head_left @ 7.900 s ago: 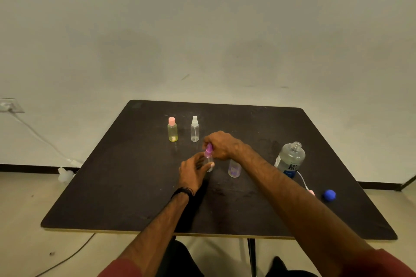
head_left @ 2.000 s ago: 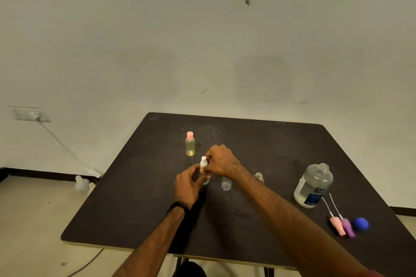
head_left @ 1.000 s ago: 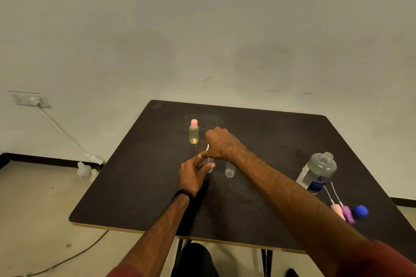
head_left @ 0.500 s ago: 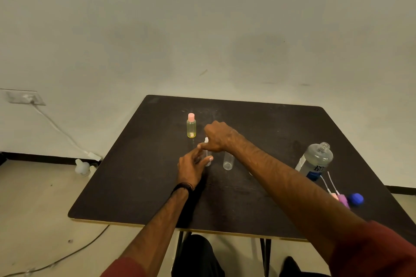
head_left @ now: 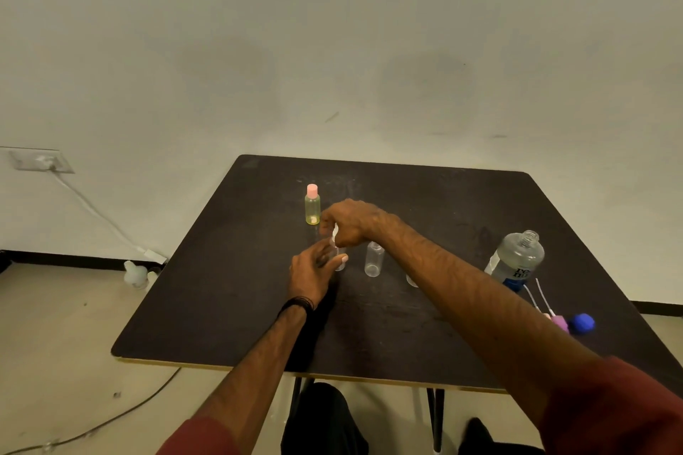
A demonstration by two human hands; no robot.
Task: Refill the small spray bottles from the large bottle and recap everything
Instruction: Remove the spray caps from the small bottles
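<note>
My left hand [head_left: 312, 271] holds a small clear spray bottle [head_left: 340, 260] upright on the black table [head_left: 229, 292]. My right hand [head_left: 349, 220] pinches its white spray cap [head_left: 334, 236] from above. A second clear bottle [head_left: 372, 259] stands uncapped just to the right. A third bottle [head_left: 411, 280] is mostly hidden behind my right forearm. The large bottle [head_left: 519, 259] stands uncapped at the right, with its blue cap [head_left: 582, 323] lying nearer the front edge. A purple spray head [head_left: 560, 323] lies beside the blue cap.
A yellow bottle with a pink cap [head_left: 312, 205] stands behind my hands. A pink spray head [head_left: 546, 315] peeks out by my right forearm. On the floor at left are a white plastic bottle [head_left: 135, 274] and a cable [head_left: 96, 212] running to a wall socket.
The purple and pink spray heads now lie by the large bottle. The white-capped bottle has come forward into my hands. Over the last half second my hands stay on it.
</note>
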